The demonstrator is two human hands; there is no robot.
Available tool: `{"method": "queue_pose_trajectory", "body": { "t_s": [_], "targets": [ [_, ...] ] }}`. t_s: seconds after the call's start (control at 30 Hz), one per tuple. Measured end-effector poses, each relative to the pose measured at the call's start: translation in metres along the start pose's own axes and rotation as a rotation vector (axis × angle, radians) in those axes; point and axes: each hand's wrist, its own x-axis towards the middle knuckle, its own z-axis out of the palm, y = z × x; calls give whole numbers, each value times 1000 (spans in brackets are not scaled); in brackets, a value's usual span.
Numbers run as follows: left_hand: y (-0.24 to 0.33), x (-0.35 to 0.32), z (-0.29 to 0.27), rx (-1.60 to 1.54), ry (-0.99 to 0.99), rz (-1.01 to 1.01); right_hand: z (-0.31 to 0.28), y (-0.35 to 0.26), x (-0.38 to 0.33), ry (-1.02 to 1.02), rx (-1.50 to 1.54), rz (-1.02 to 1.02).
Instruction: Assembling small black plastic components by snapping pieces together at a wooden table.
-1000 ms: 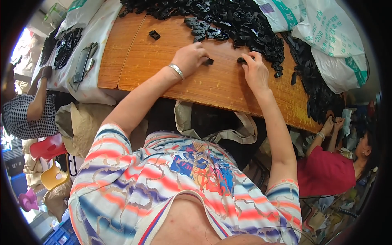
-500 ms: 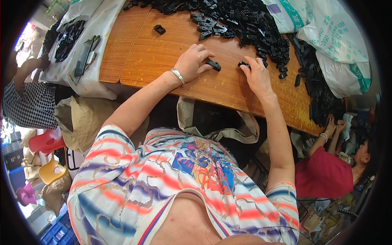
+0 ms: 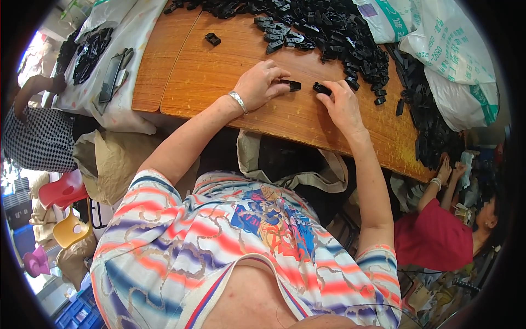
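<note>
Both hands work on small black plastic clips at the near edge of the big pile of black clips [image 3: 329, 33] that covers the far side of the wooden bench [image 3: 219, 71]. The step in hand looks like pairing or fitting two pieces: each hand has one, and the two lie a short way apart on the wood, just on the person's side of the pile.

The left hand [image 3: 262, 83] rests knuckles up, wrist with a silver bracelet [image 3: 238, 102] laid on the bench; its grip is nearly closed, thumb and fingertips pinching the left clip [image 3: 290, 85], which pokes out toward the other hand. The right hand [image 3: 342, 104] lies flatter, palm down, fingers stretched toward the pile, its grip loose, the fingertips pressing on the right clip [image 3: 322, 88] rather than wrapped round it.

By my judgement the next move calls for bringing the two pieces together in the gap between the hands, lined up end to end, with a firmer pinch from the right hand.

One stray clip [image 3: 212, 39] lies alone, well left of the pile
</note>
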Motion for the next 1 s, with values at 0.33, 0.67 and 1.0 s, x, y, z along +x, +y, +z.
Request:
{"method": "queue_pose_trajectory", "body": {
  "t_s": [0.33, 0.67, 1.0],
  "targets": [
    [-1, 2, 5, 64, 20, 6, 22, -40, 13, 114, 178, -296],
    [2, 4, 1, 22, -51, -94, 34, -44, 6, 64, -85, -394],
    [-17, 18, -14, -325, -165, -123, 20, -43, -47, -15, 23, -299]
  ]
}}
